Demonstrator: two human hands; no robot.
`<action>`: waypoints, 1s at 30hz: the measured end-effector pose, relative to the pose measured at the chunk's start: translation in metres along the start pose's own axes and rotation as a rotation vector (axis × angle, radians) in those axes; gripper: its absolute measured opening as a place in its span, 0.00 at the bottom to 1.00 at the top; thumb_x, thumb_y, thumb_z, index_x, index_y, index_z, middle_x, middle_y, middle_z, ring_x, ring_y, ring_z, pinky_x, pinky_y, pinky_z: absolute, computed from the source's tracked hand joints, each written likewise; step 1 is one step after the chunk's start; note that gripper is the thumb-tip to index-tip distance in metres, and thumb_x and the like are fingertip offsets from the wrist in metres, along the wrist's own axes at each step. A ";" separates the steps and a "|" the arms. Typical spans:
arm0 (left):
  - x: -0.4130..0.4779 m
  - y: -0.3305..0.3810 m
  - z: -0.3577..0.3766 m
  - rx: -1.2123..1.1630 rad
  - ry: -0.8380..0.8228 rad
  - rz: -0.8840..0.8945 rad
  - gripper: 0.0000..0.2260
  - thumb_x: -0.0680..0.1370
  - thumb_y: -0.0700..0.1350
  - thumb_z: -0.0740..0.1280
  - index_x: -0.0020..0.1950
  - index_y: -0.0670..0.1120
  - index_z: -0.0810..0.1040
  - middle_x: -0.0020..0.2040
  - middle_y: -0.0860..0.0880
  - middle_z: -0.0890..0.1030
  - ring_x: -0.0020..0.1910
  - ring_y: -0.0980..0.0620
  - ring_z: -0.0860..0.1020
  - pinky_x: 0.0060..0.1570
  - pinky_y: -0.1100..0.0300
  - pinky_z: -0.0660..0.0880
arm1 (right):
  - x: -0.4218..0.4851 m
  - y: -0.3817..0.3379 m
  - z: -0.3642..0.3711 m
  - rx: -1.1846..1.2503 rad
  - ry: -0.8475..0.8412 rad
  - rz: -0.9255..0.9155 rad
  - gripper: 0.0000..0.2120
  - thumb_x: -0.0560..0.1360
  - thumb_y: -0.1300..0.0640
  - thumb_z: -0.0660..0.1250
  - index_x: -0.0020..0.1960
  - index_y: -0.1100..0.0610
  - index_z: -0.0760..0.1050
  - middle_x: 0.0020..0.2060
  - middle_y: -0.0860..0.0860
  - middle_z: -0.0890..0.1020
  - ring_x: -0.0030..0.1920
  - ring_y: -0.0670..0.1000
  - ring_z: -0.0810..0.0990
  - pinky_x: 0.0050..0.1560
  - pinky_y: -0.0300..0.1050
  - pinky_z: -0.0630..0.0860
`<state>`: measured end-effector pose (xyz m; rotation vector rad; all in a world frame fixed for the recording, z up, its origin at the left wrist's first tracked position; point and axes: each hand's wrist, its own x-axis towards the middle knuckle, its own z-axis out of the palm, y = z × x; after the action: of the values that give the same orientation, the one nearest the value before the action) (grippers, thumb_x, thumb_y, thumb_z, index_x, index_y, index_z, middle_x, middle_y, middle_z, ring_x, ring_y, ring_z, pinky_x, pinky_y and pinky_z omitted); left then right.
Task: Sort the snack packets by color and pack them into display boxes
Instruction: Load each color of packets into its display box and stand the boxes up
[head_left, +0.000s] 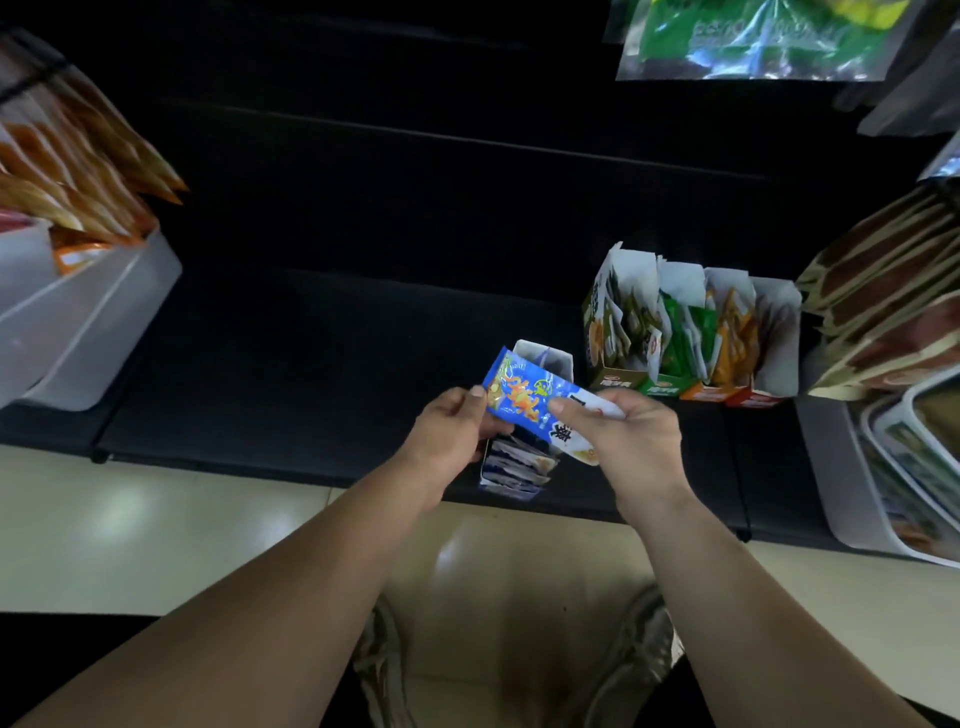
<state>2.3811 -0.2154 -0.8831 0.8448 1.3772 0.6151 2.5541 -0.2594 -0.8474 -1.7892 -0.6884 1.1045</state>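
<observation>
We see the blue packet held in the air, slanting over the blue display box at the front edge of the black shelf. The left grip pinches its upper end between thumb and fingers. The right grip pinches the lower end and covers it, so we cannot read the print there. Hands and packet hide most of the box; we make out only its white back flap and the stacked blue packets inside. Near it on the right stands a row of display boxes holding olive, green and orange packets; the last box's contents we cannot tell. A white bin of orange packets is cut off at the left edge, brown packets at the right, and a blurred green bag hangs above
</observation>
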 end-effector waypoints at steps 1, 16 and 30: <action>-0.001 -0.002 0.000 0.025 -0.011 -0.002 0.14 0.87 0.51 0.57 0.59 0.44 0.78 0.50 0.47 0.88 0.54 0.50 0.85 0.57 0.48 0.80 | 0.000 -0.002 -0.001 0.005 -0.004 -0.004 0.15 0.68 0.56 0.83 0.41 0.63 0.79 0.38 0.59 0.86 0.35 0.50 0.82 0.39 0.46 0.78; 0.014 -0.001 0.023 0.428 -0.146 0.283 0.28 0.75 0.29 0.61 0.68 0.54 0.77 0.55 0.65 0.78 0.58 0.59 0.77 0.60 0.65 0.73 | -0.001 -0.007 -0.021 -0.255 0.119 -0.280 0.15 0.76 0.65 0.70 0.56 0.47 0.75 0.47 0.44 0.81 0.43 0.37 0.81 0.34 0.31 0.76; 0.007 -0.034 0.013 0.401 0.027 0.324 0.07 0.76 0.41 0.71 0.47 0.53 0.85 0.48 0.56 0.84 0.50 0.55 0.82 0.56 0.59 0.77 | -0.008 -0.015 -0.013 -0.480 -0.121 -0.349 0.09 0.76 0.64 0.70 0.45 0.50 0.82 0.37 0.46 0.83 0.41 0.47 0.81 0.36 0.39 0.75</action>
<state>2.3917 -0.2318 -0.9149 1.4049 1.4224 0.6048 2.5617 -0.2645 -0.8285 -1.8997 -1.3735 0.8595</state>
